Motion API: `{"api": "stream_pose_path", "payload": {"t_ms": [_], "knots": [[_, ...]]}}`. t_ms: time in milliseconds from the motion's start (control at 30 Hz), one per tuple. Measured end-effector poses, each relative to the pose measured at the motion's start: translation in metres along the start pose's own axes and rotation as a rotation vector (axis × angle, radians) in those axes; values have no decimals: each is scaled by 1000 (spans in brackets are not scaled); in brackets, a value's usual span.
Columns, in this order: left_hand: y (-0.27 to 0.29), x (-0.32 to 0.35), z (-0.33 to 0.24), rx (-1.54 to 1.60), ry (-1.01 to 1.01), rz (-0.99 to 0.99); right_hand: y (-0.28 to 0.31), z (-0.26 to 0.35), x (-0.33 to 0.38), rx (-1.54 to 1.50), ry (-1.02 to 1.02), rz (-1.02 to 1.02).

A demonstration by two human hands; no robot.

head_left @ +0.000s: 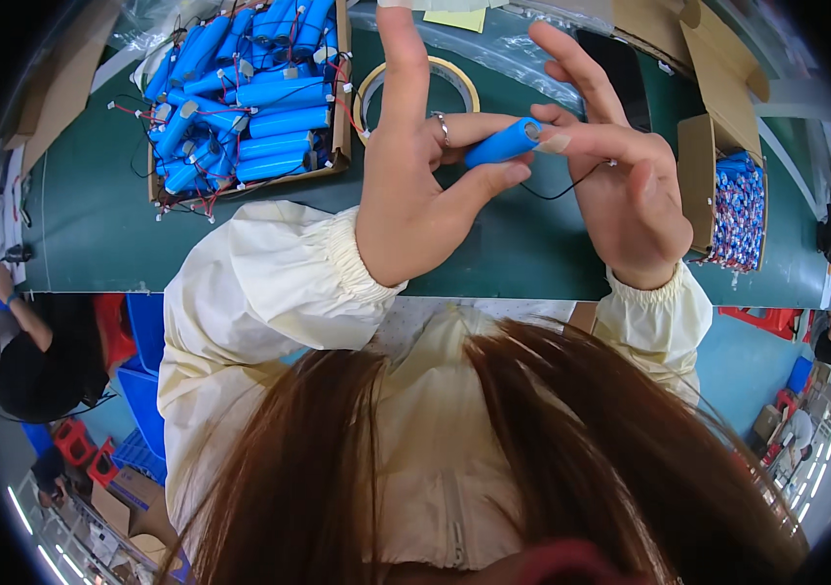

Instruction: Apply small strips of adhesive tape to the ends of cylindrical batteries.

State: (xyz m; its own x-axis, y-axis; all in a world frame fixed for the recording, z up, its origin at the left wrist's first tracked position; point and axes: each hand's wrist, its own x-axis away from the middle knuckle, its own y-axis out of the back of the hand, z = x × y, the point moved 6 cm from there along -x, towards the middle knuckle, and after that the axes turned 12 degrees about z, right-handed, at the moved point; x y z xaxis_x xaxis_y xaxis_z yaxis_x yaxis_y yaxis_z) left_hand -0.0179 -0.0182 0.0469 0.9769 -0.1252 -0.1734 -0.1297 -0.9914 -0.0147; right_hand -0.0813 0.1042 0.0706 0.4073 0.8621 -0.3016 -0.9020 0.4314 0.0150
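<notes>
My left hand pinches a blue cylindrical battery cell between its thumb and a finger with a silver ring; its index finger points away. The cell's bare round end faces my right hand. A black wire curves from the cell toward a small white connector near my right palm. My right hand's fingers are spread, and one fingertip touches or nearly touches the cell's end. On that fingertip sits a small beige strip, perhaps tape. Behind my left hand a roll of beige tape lies flat, partly hidden.
At left, a cardboard box holds many blue cells with wires. Another open box, at right, contains small blue, red and white parts. A dark phone-like slab and clear plastic bags lie beyond my hands on the green table.
</notes>
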Motion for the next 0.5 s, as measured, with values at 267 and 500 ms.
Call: {"api": "stream_pose_path", "payload": {"t_ms": [267, 500], "knots": [[6, -13, 7, -19, 46, -53, -2, -3, -1, 108, -23, -15], [-1, -4, -4, 56, 106, -45, -1, 7, 5, 542, 22, -132]]}}
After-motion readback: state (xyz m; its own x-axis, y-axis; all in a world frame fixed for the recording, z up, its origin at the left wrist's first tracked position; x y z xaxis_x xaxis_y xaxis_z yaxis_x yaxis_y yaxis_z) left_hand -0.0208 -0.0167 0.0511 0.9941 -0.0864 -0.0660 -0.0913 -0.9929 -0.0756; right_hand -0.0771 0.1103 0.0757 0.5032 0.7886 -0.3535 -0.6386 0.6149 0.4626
